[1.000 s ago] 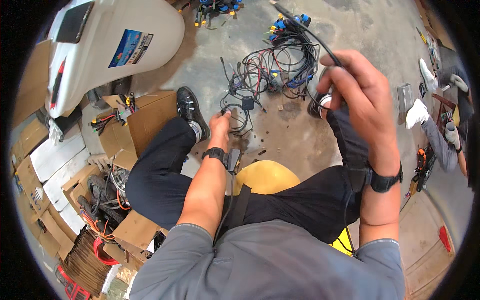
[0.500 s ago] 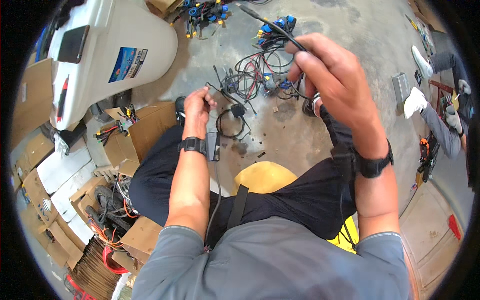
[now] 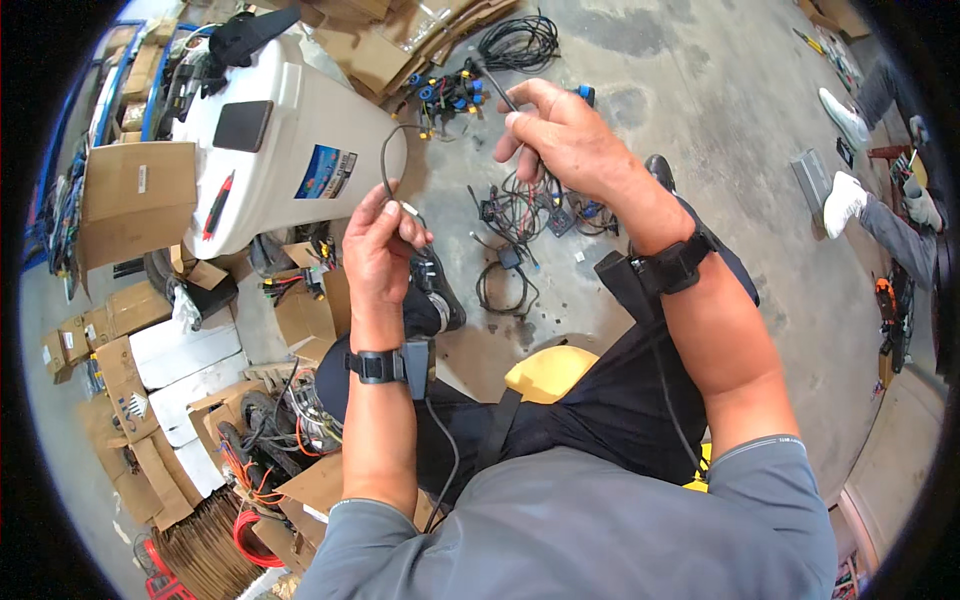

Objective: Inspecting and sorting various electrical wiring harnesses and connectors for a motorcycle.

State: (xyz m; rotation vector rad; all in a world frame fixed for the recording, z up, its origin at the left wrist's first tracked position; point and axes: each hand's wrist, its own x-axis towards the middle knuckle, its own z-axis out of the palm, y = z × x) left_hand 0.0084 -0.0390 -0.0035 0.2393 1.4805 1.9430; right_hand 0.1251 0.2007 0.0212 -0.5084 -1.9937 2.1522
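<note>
My right hand is raised over the floor, its fingers pinching a black cable whose end points up and left. Lower and to the left, my left hand is closed on a thin dark cable that arcs upward above the fingers. A small pale piece shows on it at the fingertips. Whether both hands hold one and the same cable I cannot tell. Below and between them, a tangle of black and red cables with small dark boxes lies on the concrete floor. Nearer to me is a loose black cable loop.
A white tub at the left carries a phone and a red marker. Blue-and-yellow connectors and a coiled black cable lie farther back. Open cardboard boxes fill the left. Another person's legs are at the right.
My right hand has moved left with its black cable. My left hand has risen slightly, now with a cable arching above it. The whole view has shifted, showing more of the left side.
</note>
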